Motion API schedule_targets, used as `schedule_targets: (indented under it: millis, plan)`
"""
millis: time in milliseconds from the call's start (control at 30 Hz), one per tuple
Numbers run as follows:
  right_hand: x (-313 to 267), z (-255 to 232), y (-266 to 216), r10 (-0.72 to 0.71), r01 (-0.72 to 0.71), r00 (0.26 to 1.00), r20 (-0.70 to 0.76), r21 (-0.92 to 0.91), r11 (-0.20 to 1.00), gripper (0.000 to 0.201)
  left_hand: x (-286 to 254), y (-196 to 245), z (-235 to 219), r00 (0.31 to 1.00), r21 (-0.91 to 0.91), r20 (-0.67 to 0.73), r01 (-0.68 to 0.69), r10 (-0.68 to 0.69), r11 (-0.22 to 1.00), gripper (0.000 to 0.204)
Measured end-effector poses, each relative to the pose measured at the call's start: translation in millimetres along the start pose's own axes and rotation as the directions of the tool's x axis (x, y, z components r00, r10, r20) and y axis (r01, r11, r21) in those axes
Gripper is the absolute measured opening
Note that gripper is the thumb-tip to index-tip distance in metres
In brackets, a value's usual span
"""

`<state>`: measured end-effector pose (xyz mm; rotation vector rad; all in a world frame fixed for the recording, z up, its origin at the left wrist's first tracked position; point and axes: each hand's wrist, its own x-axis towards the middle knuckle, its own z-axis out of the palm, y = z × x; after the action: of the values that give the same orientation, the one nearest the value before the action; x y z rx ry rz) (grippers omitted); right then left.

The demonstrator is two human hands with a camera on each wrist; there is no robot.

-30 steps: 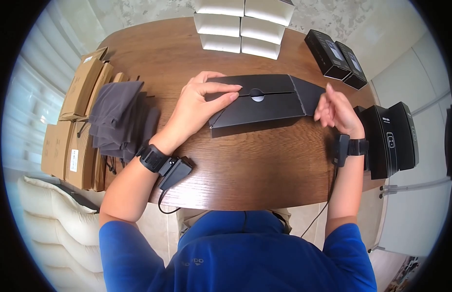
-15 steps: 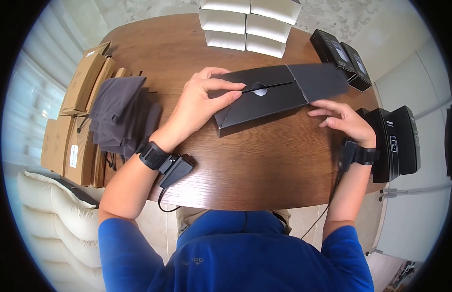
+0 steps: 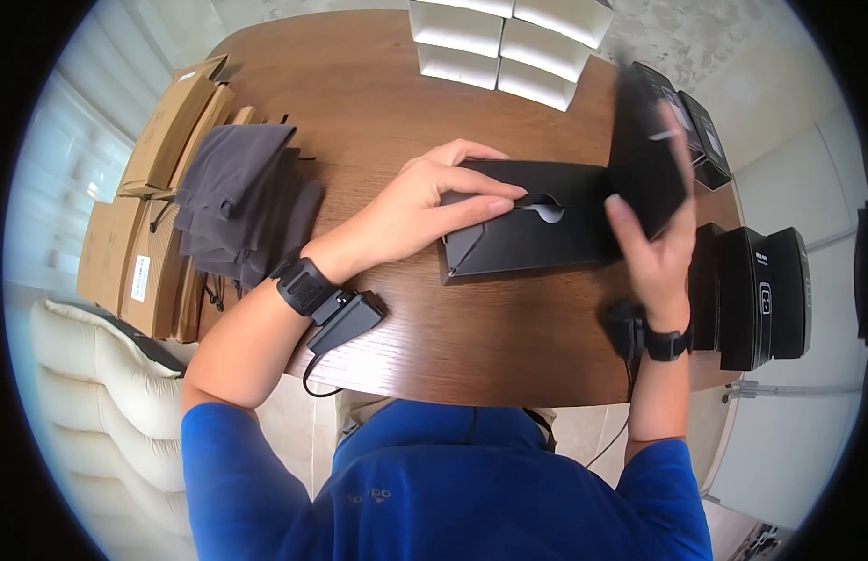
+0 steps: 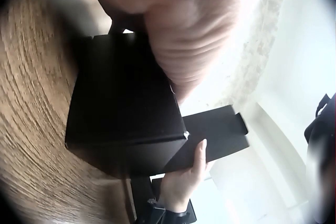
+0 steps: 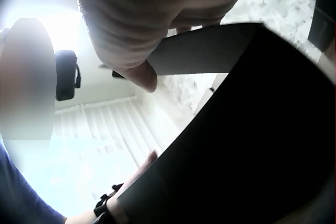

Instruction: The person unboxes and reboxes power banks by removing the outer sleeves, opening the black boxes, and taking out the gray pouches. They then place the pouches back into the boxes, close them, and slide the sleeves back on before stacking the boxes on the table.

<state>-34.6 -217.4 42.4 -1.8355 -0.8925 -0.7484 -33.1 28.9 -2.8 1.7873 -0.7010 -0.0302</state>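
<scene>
A long black cardboard box [image 3: 546, 245] lies on the table, with a notch over a pale round patch midway along its top seam. My left hand [image 3: 443, 198] holds the box's left end, index finger and thumb together at the seam and other fingers over the far side. At the right end the end flap [image 3: 635, 154] stands raised. My right hand [image 3: 663, 252] grips this flap, thumb on its near face and fingers behind its right edge. In the left wrist view, the thumb of the right hand [image 4: 184, 179] lies against the flap [image 4: 212, 132], which ends in a small tab.
Brown cardboard boxes [image 3: 158, 140] and a pile of dark grey cloth pouches [image 3: 238, 201] stand on the left. White open boxes [image 3: 499, 51] are stacked at the back. Black boxes [image 3: 752, 299] stand at the right edge, with others [image 3: 705, 126] behind the flap.
The flap has swung from lying outward to standing up. My right hand has come from beside the box onto the flap, while my left hand keeps its hold.
</scene>
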Motion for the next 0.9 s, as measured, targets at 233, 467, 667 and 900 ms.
schedule_targets:
  millis: [233,467,667,900]
  plan:
    - [-4.6,6.2,-13.3,-0.052,0.135,0.885,0.463,-0.149,0.98,0.056,0.3,5.3,-0.2,0.981,-0.336,-0.065,0.151,-0.183,0.93,0.06]
    - [-3.1,4.3,-17.0,0.014,0.085,0.865,0.501,-0.173,0.981,0.054,-0.7,5.0,-2.5,0.959,-0.289,-0.034,0.259,-0.28,0.922,0.065]
    - [-3.3,3.7,-18.7,0.037,0.095,0.801,0.597,-0.188,0.978,0.051,3.2,-6.0,4.9,0.942,-0.574,-0.078,0.224,-0.325,0.788,0.056]
    - [-5.1,4.2,-15.9,0.047,0.071,0.794,0.607,-0.168,0.983,0.048,1.2,-5.5,8.4,0.957,-0.412,-0.104,0.208,-0.272,0.887,0.044]
